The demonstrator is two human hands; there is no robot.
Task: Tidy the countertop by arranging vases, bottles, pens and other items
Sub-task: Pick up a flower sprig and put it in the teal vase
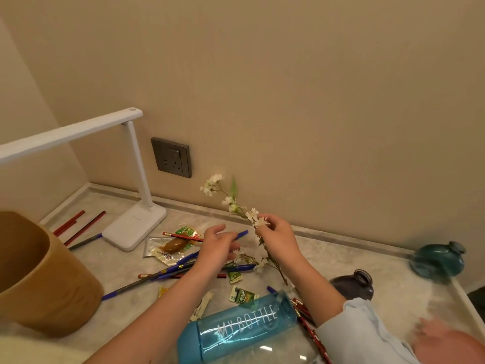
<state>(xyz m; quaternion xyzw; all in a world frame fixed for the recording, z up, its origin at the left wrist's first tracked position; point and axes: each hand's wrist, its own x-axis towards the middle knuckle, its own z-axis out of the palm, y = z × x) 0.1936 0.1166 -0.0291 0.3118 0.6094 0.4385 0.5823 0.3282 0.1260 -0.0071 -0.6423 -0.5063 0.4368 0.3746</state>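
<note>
So right at the near edge of the countertop (367,261) there's a blue bottle (236,329) lying on its side, red pencils (304,311) just beside it and a brown bin (39,279) off at the left edge. A dark vase (354,283) is tipped over by the right forearm. Mid-counter, over a mess of pens (178,269) and a snack packet (170,248), the left hand (217,243) has its fingers loosely spread, gripping nothing I can see. The right hand (278,237) has its fingers pinched on a flower sprig (233,203). A teal vase (438,261) lies on its side near the far right corner, and a lamp (133,227) stands far left.
</note>
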